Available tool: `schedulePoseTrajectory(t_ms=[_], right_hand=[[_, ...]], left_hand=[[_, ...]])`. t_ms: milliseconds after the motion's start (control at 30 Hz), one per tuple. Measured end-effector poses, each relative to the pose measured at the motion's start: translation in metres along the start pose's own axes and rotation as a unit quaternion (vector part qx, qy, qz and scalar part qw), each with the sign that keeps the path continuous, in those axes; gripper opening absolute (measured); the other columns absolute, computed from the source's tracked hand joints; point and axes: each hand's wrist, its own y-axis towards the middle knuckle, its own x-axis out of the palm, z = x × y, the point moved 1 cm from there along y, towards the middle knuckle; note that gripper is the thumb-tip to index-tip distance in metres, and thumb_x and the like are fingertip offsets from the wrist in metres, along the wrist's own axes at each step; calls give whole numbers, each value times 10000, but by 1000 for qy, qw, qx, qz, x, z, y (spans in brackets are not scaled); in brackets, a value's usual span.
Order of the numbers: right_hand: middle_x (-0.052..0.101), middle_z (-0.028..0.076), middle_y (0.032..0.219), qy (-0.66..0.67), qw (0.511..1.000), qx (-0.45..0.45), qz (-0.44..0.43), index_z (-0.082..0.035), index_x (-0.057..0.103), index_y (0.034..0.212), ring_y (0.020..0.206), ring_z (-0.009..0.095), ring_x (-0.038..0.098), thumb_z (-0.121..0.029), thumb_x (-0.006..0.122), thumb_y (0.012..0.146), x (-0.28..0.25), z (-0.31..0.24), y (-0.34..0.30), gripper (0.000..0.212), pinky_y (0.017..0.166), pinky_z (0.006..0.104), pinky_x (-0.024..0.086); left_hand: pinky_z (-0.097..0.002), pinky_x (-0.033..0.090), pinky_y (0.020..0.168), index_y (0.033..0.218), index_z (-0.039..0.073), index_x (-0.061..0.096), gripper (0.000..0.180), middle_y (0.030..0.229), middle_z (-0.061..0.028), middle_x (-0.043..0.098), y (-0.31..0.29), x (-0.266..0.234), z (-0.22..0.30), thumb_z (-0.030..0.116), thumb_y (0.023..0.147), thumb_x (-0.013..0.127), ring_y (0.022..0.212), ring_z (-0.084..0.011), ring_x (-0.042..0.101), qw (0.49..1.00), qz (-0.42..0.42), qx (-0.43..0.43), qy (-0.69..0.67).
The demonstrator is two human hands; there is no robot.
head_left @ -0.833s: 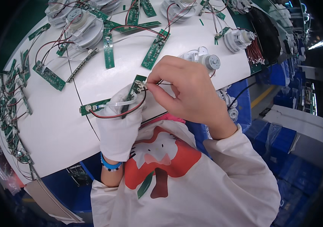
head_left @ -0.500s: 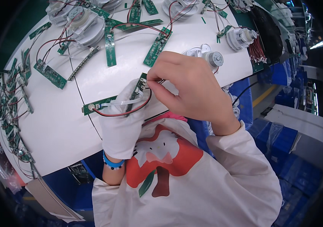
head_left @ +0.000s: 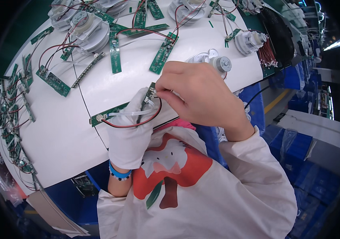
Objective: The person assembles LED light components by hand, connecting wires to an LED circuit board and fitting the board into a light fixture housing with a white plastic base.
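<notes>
The gloved left hand [head_left: 130, 133] grasps a green circuit board [head_left: 148, 95]; beside it, the bare right hand [head_left: 202, 97] pinches at the board's white connector [head_left: 153, 92].

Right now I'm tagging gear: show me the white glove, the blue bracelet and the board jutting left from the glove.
White glove [head_left: 128, 144]: head view, its broad middle.
Blue bracelet [head_left: 119, 173]: head view, its band.
Board [head_left: 114, 110]: head view, its green face.

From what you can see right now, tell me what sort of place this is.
Most likely an electronics assembly workshop: green circuit boards are spread over a white table, round white plastic units lie among them, and a bundle of red wires is at the right.
</notes>
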Motion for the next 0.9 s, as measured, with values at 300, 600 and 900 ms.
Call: schedulePoseTrajectory(t_ms=[300,600,900], right_hand=[[555,113,690,-7,999,7,-33,-4,569,645,623,307,556,-54,559,688,-4,3,4,66,556,376,445],[576,85,774,59,997,37,-23,-27,583,771,684,264,567,-104,664,660,-7,3,7,158,603,342,453],[579,81,706,139,989,0,-55,-26,605,735,637,254,566,-89,682,629,-3,17,11,145,582,332,447]], left_hand=[[-312,448,576,1148,65,500,379,834,-142,604,1,-2,0,59,771,532,671,-283,586,995,-66,11,76],[-291,439,562,1049,55,589,337,785,-93,615,-1,-2,-5,9,716,585,603,-196,570,984,-25,77,157],[-306,420,520,1099,47,549,344,693,-113,581,1,-3,-2,68,757,582,555,-219,541,995,-44,41,75]])
